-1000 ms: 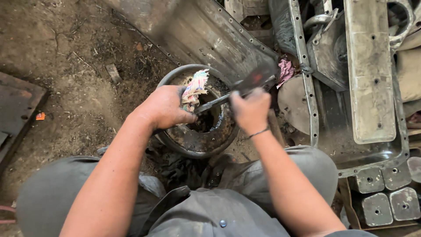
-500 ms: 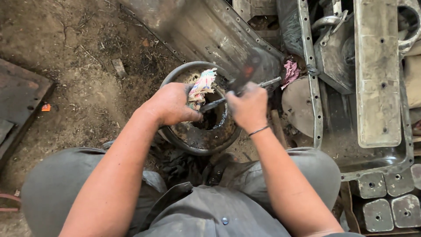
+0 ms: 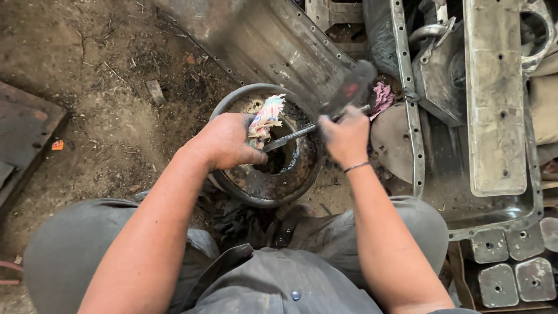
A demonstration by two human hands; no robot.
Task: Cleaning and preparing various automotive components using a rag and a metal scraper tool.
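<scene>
My left hand (image 3: 224,142) is closed around a striped rag (image 3: 264,119) and the near end of a thin metal rod (image 3: 290,136), resting on a round, greasy metal drum (image 3: 261,195) on the ground between my knees. The rod slants up to the right over the drum's dark centre hole. My right hand (image 3: 346,136) grips a dark hammer-like tool with a red mark (image 3: 350,90). The tool is blurred by motion, just above the rod's far end.
A big dented metal pan (image 3: 279,40) lies beyond the drum. To the right are a flanged metal frame (image 3: 414,145), a long grey cover (image 3: 494,104), a pink rag (image 3: 381,96) and square metal blocks (image 3: 500,282). On the left is dirt ground (image 3: 87,87) with a rusty plate (image 3: 23,134).
My right hand has shifted a little to the right and the dark tool has swung up and right. My left hand, the rag and the rod have stayed on the drum.
</scene>
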